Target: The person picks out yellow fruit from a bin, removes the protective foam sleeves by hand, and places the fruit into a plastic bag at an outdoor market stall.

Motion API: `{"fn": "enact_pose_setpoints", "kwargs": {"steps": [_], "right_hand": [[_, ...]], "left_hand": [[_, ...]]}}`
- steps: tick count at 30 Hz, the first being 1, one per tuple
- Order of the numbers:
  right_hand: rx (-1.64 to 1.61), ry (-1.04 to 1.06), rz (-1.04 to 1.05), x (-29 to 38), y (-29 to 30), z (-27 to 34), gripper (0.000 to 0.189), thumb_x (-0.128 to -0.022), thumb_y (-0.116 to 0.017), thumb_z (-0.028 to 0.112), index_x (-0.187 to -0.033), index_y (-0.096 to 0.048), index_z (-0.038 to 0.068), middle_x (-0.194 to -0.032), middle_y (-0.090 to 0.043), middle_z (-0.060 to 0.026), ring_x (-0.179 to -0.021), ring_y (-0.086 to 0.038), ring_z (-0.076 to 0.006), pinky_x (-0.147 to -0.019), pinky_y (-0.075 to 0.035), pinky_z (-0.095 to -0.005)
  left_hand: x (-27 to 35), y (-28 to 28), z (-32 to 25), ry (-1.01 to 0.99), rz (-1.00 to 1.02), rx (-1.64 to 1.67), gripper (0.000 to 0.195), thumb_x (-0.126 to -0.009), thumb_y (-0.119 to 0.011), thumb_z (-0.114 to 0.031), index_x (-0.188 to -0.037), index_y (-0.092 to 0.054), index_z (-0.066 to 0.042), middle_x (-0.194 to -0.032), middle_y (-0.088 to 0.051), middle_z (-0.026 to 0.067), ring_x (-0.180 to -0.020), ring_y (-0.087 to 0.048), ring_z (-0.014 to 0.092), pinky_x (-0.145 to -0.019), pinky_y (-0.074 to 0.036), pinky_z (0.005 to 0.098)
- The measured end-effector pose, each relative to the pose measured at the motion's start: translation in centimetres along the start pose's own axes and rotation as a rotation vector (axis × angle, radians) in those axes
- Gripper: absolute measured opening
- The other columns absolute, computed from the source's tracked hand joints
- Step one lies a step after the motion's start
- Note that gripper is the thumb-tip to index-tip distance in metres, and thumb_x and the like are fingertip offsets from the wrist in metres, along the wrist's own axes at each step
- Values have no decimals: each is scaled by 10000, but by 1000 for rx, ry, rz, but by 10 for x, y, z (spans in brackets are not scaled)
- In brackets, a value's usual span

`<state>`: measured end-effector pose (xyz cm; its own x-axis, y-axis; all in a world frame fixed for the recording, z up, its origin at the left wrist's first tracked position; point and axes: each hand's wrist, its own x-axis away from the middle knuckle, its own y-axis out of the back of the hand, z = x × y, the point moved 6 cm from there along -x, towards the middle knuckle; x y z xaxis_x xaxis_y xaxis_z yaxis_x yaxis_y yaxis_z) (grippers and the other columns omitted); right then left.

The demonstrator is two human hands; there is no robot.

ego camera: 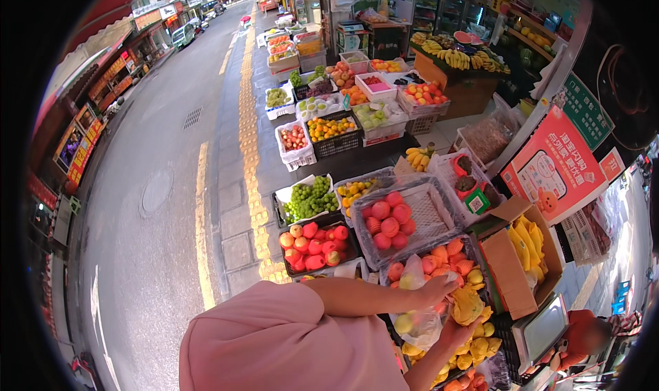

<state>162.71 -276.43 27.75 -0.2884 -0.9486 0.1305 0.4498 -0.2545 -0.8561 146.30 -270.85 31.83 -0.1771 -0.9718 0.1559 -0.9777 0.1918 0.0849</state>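
Observation:
My left hand [437, 290] grips a clear plastic bag [419, 332]. Pale yellow-green round fruit shows inside, and my forearm crosses in front of part of the bag. My right hand [460, 333] holds a fruit in a crumpled yellow wrapper [467, 307] from below, close to my left fingers. Under both hands lie yellow-wrapped fruits [466, 357] in a crate. Just beyond, a crate holds round fruits in pink-orange foam nets [448, 254]. Where the bag meets my left fingers is partly hidden.
A lined crate of red fruit [389, 227] stands ahead, beside green grapes [310, 199] and red-wrapped fruits [314, 247]. To the right are an open cardboard box [507, 275], a scale or screen device [541, 329] and another person [579, 337]. The road [149, 226] runs along the left.

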Motion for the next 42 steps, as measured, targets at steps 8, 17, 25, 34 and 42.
{"fn": "enact_pose_setpoints", "kwargs": {"steps": [8,17,25,34,42], "right_hand": [[236,47,-108,2,11,1,533,-1010,-424,364,-1388,-356,-5,-1378,-439,-167,-1222,-503,-305,-989,-457,-436],[732,427,-520,-10,-23,58,398,-1006,-443,318,-1196,-570,-7,-1128,-613,-102,-901,-630,-218,-787,-544,-332],[454,267,-270,-18,-77,60,328,-989,-510,355,-913,-572,42,-810,-594,-24,-675,-577,-113,-588,-499,-270],[146,101,-272,-19,-88,100,339,-991,-493,329,-1145,-522,27,-1023,-616,-91,-877,-641,-243,-744,-551,-388],[366,267,-675,-82,17,146,487,-982,-475,396,-1301,-451,29,-1223,-546,-126,-1107,-547,-276,-949,-446,-421]], "left_hand": [[10,-10,29,215,210,478,595,-906,-569,-522,-1156,-505,13,-1124,-568,82,-947,-593,198,-751,-533,360],[35,-38,12,492,734,779,565,-932,-437,-569,-1358,-459,-198,-1232,-587,45,-1007,-622,226,-701,-562,398],[32,-37,13,615,990,1009,811,-865,-296,-755,-1456,-308,-199,-1350,-519,104,-1111,-592,401,-591,-546,320],[32,-37,33,731,907,994,753,-880,-337,-722,-1394,-398,-175,-1213,-602,133,-944,-664,355,-505,-522,304],[30,-35,22,632,749,999,689,-907,-321,-688,-1327,-477,-163,-1172,-625,75,-804,-663,231,-525,-463,260]]}}
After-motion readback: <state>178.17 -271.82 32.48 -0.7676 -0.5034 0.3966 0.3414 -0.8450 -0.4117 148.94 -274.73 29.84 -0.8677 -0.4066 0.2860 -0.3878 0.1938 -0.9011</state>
